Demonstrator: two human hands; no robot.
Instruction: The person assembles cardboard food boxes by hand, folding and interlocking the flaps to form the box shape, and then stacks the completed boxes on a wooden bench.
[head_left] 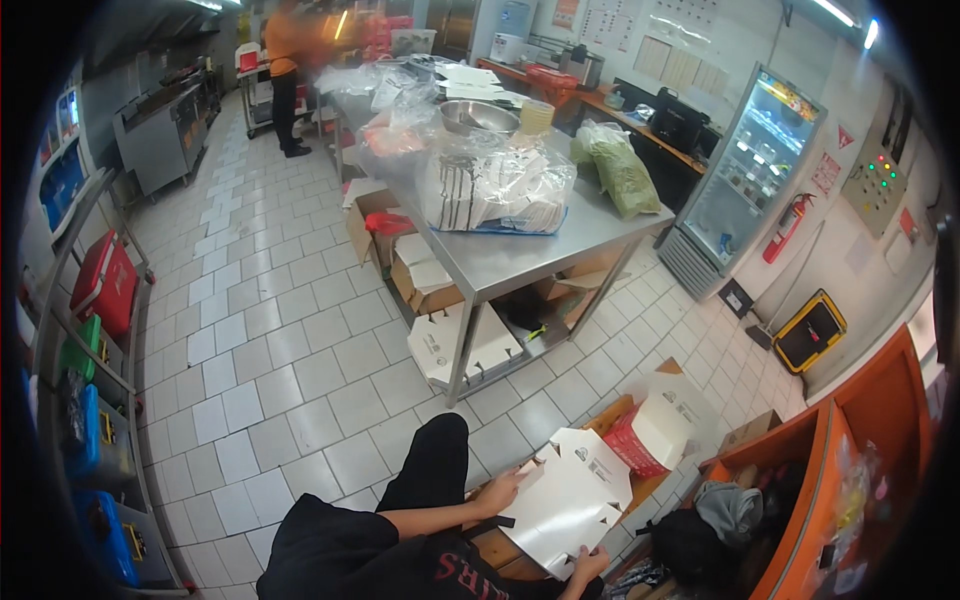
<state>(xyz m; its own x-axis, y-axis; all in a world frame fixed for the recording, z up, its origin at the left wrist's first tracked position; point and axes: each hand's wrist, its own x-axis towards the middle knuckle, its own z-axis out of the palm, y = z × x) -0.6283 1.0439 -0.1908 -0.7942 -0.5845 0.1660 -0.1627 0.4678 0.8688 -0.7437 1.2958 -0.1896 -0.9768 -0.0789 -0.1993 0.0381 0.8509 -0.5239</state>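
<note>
A flat white cardboard box blank (pixel 570 490) with notched corners lies across a wooden bench in front of me. My left hand (pixel 498 493) grips its left edge, fingers over the top near a notch. At the near right corner my right hand (pixel 588 568) pinches the edge between thumb and fingers. Just beyond the blank stands a stack of folded white and red cardboard boxes (pixel 655 425) on the same bench (pixel 640 490).
Ahead stands a steel table (pixel 500 262) loaded with a bag of white containers (pixel 495 185), a metal bowl (pixel 480 117) and a green bag (pixel 620 170). More white cardboard (pixel 463 343) sits on its lower shelf. An orange shelf (pixel 800 480) borders my right. Far off, a person (pixel 283 70) stands.
</note>
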